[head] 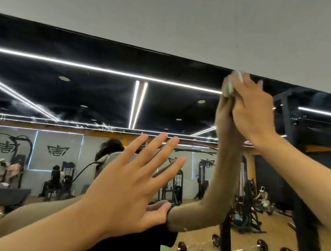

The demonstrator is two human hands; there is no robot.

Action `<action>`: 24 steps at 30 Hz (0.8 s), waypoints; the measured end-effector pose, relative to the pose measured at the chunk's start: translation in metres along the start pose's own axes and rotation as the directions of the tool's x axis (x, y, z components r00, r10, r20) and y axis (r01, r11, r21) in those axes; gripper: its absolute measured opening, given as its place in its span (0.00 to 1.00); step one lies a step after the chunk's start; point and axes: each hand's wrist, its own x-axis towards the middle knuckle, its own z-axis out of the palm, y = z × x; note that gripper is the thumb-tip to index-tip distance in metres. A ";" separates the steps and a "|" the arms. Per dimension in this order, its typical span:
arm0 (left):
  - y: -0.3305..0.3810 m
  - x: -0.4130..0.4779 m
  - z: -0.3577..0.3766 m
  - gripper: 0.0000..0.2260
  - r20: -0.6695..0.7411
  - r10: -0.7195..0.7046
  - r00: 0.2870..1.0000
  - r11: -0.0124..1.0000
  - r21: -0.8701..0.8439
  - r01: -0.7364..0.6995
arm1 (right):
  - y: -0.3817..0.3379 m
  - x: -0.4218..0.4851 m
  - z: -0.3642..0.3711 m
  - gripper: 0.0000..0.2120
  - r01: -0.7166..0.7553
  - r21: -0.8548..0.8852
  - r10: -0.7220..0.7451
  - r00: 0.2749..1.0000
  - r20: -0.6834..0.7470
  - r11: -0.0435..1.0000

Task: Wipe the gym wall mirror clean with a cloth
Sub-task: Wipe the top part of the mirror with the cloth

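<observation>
The wall mirror (pixel 92 99) fills most of the view, its dark top edge running under a grey wall. My right hand (pixel 251 107) is raised to the mirror's top edge at upper right and presses a pale crumpled cloth (pixel 229 87) against the glass; only a bit of cloth shows past my fingers. My left hand (pixel 132 182) is spread flat, fingers apart, in front of the glass lower down at centre, holding nothing. Whitish smears (pixel 103 126) streak the glass in a band at mid height.
The grey wall (pixel 175 15) above the mirror is bare. The glass reflects my arm, gym machines, dumbbells on a wooden floor, other people and ceiling light strips. A dark upright frame post (pixel 304 244) stands at right.
</observation>
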 end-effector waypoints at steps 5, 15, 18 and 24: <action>-0.001 0.000 -0.001 0.37 -0.029 0.004 1.000 1.000 0.009 -0.004 | -0.107 0.046 0.031 0.27 0.194 0.018 -0.195 0.978 0.081 0.981; -0.002 0.001 -0.001 0.37 -0.038 0.001 0.999 1.000 0.006 0.000 | 0.017 0.014 -0.007 0.24 0.063 -0.056 -0.059 0.995 0.075 0.996; -0.001 0.002 0.001 0.38 -0.035 0.007 0.999 1.000 0.013 -0.007 | 0.002 -0.002 -0.002 0.22 -0.034 -0.013 0.034 0.999 0.029 0.999; 0.000 0.001 0.001 0.38 -0.021 0.012 1.000 1.000 0.015 -0.012 | -0.033 -0.039 0.023 0.25 0.240 0.041 -0.243 0.958 0.153 0.970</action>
